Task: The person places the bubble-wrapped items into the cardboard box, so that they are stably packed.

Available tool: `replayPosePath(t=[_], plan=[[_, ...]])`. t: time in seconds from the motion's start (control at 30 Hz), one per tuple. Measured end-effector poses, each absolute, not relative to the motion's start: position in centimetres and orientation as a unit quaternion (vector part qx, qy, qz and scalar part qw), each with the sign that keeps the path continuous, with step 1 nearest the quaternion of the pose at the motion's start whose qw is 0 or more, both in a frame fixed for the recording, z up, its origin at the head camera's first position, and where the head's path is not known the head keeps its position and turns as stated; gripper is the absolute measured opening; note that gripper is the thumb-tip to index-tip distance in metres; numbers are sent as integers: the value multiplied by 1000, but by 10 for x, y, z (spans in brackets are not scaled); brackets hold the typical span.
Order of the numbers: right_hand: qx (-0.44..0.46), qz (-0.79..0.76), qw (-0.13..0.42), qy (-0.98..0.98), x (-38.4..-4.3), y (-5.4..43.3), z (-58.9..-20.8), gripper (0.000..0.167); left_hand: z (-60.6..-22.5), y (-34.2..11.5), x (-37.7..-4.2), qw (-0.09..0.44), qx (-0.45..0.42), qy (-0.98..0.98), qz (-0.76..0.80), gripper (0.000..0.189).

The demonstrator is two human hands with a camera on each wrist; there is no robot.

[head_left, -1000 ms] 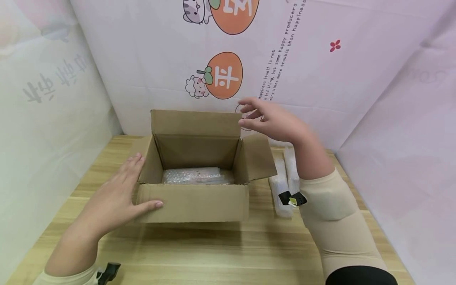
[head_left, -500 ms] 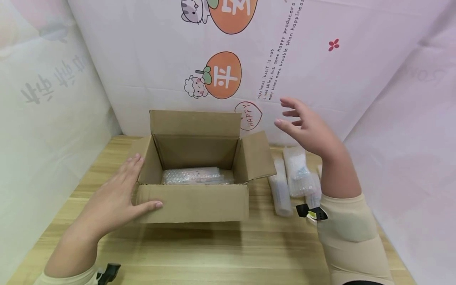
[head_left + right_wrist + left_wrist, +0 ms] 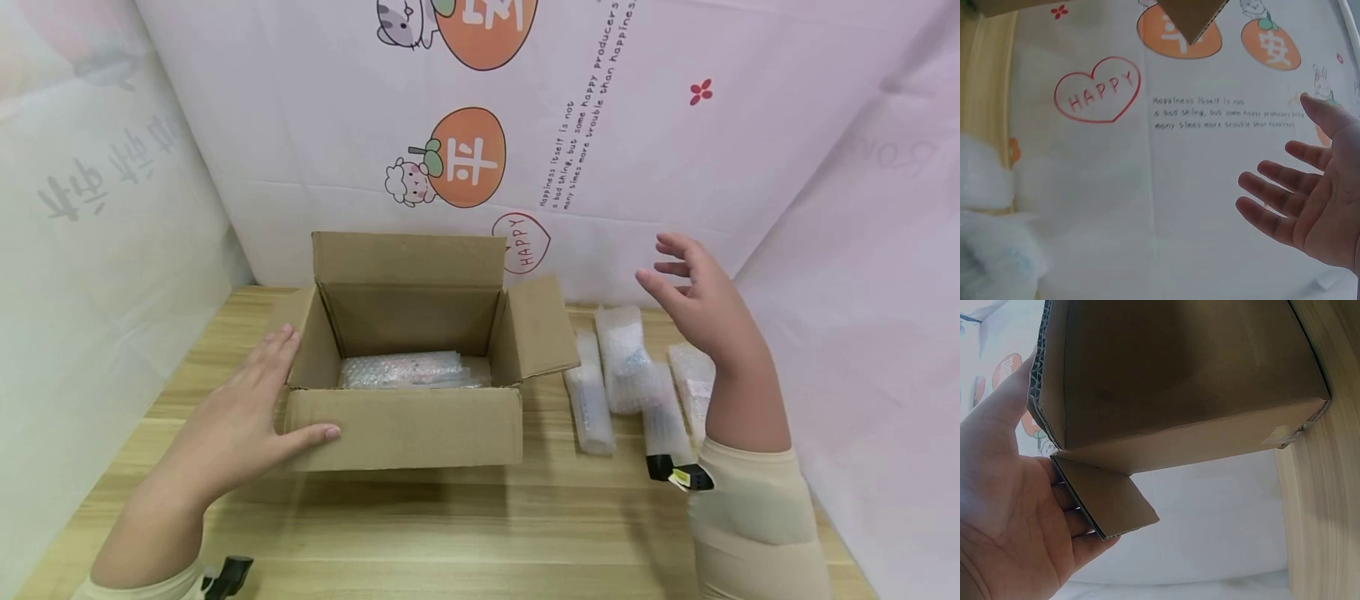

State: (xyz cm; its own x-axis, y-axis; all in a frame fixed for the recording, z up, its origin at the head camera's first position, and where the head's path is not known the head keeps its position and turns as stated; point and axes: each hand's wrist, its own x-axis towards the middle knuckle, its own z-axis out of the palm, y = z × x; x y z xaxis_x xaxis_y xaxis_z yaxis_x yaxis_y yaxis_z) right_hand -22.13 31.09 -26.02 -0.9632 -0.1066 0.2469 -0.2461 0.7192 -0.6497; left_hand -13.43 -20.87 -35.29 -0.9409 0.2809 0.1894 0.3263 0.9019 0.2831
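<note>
My left hand (image 3: 228,421) rests against the front left corner of an open cardboard box (image 3: 405,429). Its fingers lie extended along the left flap (image 3: 1110,500), and the thumb lies over the front flap. Inside the box is a bubble-wrapped package (image 3: 401,369); the front wall hides its lower part. To the right of the box my right hand (image 3: 708,308) is raised, holding nothing, its fingers loosely spread. Nearest below it lie a bubble-wrapped bundle (image 3: 693,379), partly covered by the forearm, and another wrapped bundle (image 3: 666,417) whose near end the wrist camera overlaps.
Two more bubble-wrapped bundles (image 3: 590,400) lie side by side, close to the box's right flap (image 3: 543,327). A wooden tabletop (image 3: 420,542) carries everything. White printed sheets (image 3: 630,150) enclose the table at the back and on both sides.
My right hand has moved right and slightly down, away from above the box's right flap, uncovering the wrapped bundles. The left hand stays at the box corner.
</note>
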Motion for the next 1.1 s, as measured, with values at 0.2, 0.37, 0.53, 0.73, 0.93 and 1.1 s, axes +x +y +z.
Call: replayPosePath(t=[0.2,0.37,0.53,0.73,0.93,1.1], plan=[[42,349,93,-931,-218,337,-280,78,-353,-208,-134,70,-156,-973,-156,118],[5,342,89,-936,-219,358,-298,82,-352,-207,-133,70,-156,-972,-160,118],[-23,341,82,-936,-219,377,-316,87,-352,-207,-132,72,-156,-972,-161,118],[-52,309,51,-948,-224,401,-341,90,-352,-207,-132,70,-155,-972,-160,118],[-78,270,6,-960,-228,423,-368,97,-353,-207,-132,68,-154,-972,-161,118],[-98,241,-34,-965,-228,435,-384,101,-353,-207,-133,71,-157,-972,-159,118]])
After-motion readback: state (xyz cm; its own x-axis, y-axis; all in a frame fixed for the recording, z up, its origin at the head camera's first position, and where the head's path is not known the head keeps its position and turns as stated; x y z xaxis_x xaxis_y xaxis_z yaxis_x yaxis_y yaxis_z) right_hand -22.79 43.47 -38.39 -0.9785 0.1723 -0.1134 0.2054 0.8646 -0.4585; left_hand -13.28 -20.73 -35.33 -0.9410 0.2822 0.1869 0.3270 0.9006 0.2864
